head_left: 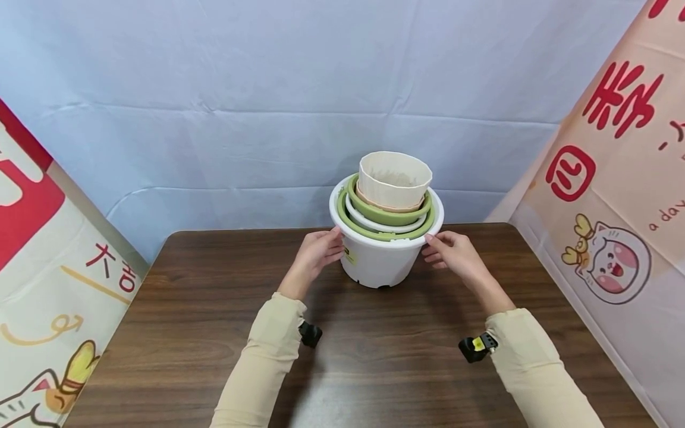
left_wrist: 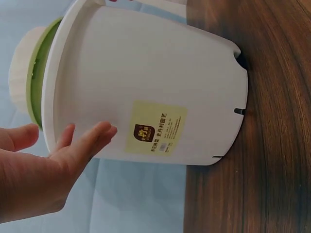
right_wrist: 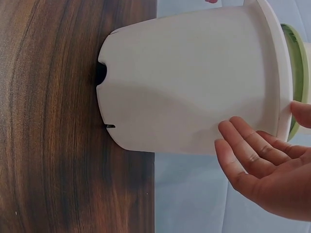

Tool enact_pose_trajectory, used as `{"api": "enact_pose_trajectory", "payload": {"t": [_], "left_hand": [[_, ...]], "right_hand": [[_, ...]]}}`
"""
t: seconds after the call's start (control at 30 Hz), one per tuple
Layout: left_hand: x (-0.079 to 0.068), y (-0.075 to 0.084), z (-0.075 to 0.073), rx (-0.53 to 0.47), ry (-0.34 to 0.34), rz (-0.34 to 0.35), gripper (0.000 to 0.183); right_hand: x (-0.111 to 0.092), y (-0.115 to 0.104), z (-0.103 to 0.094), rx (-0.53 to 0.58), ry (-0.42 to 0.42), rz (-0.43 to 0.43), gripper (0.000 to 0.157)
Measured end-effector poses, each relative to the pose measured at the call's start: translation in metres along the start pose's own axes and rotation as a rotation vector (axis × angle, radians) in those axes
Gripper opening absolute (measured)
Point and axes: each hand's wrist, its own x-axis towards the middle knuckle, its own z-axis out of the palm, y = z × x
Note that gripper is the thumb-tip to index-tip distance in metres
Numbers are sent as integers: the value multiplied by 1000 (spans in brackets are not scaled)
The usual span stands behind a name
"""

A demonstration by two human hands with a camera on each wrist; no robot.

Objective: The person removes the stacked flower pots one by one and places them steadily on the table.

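A large white flower pot (head_left: pixel 381 261) stands upright at the back of the table, with a yellow label (left_wrist: pixel 156 127) on its side. Nested in it are green and white pots, among them a green pot (head_left: pixel 393 217); a cream pot (head_left: pixel 395 193) with a faceted rim sits on top. My left hand (head_left: pixel 319 251) holds the white pot's rim at the left, thumb above and fingers below. At the right side, my right hand (head_left: pixel 455 255) pinches the same rim, its thumb on the edge and the other fingers extended along the wall.
The brown wooden table (head_left: pixel 369 356) reaches to a pale blue cloth backdrop (head_left: pixel 257 148) right behind the pots. Printed banners hang on both sides, one banner (head_left: pixel 605 196) along the right edge.
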Motion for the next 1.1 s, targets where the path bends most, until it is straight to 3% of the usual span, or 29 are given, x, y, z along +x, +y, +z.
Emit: {"api": "enact_pose_trajectory", "payload": {"t": [0.23, 0.6, 1.1], "left_hand": [[4, 1, 7, 12, -13, 12, 35], [9, 3, 11, 42, 22, 7, 24], [8, 5, 14, 129, 64, 4, 29]], "right_hand": [[3, 0, -1, -21, -7, -1, 46], [3, 0, -2, -37, -25, 3, 49], [6, -4, -7, -14, -72, 42, 48]]}}
